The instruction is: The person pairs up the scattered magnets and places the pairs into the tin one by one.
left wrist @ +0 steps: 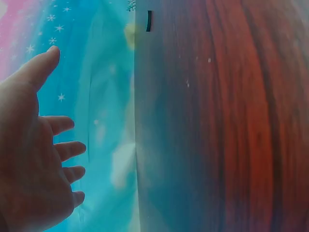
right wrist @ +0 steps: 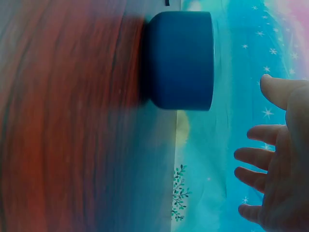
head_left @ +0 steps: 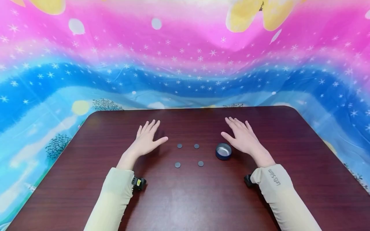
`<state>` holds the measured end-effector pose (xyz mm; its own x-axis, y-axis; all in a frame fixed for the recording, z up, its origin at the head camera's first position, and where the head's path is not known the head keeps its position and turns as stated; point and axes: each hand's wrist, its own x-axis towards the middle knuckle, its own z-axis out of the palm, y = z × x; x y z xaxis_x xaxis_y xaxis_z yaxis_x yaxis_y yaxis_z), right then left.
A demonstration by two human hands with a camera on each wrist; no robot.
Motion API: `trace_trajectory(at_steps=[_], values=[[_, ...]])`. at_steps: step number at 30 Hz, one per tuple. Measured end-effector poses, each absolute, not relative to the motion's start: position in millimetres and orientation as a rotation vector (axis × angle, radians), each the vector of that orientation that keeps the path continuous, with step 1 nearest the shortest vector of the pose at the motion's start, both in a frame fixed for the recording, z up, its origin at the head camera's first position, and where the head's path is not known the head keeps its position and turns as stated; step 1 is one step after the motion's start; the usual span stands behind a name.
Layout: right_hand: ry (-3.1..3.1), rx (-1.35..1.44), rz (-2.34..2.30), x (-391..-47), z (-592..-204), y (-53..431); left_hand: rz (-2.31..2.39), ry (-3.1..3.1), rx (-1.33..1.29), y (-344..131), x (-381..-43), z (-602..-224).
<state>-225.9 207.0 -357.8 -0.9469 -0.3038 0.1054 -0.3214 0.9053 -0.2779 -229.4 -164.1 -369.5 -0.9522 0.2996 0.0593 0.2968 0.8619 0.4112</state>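
Observation:
My left hand (head_left: 145, 140) hovers above the table left of several small dark grey discs, fingers straight and thumb spread, holding nothing. The discs lie flat in two rows: one disc (head_left: 180, 146) at the back left, another (head_left: 196, 146) at the back right, one (head_left: 177, 165) at the front left and one (head_left: 200, 164) at the front right. Right of them stands a small round dark blue bowl (head_left: 223, 157) with a silvery inside, upright. My right hand (head_left: 242, 138) is just beyond and right of the bowl, fingers extended, apart from it. In the right wrist view the bowl's side (right wrist: 183, 60) is near.
Everything stands on a dark red-brown wood-grain table (head_left: 185, 199) with rounded far corners. A pink and blue patterned cloth (head_left: 185, 64) hangs behind and around it. Each cuff has a black wrist camera, the left one (head_left: 139, 183) and the right one (head_left: 248, 180).

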Motion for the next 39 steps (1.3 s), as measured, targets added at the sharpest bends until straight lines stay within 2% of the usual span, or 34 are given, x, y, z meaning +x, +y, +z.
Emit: trace_trajectory(at_steps=[10,39], values=[[-2.985,0.531,0.495,-226.9,-359.0,192.3,0.688,3.029,0.562,-158.4,-230.1,-372.7],[-2.956,0.631,0.537,-224.3,-366.4,157.3,1.001,2.834,0.551,-134.7,-222.9,-384.7]])
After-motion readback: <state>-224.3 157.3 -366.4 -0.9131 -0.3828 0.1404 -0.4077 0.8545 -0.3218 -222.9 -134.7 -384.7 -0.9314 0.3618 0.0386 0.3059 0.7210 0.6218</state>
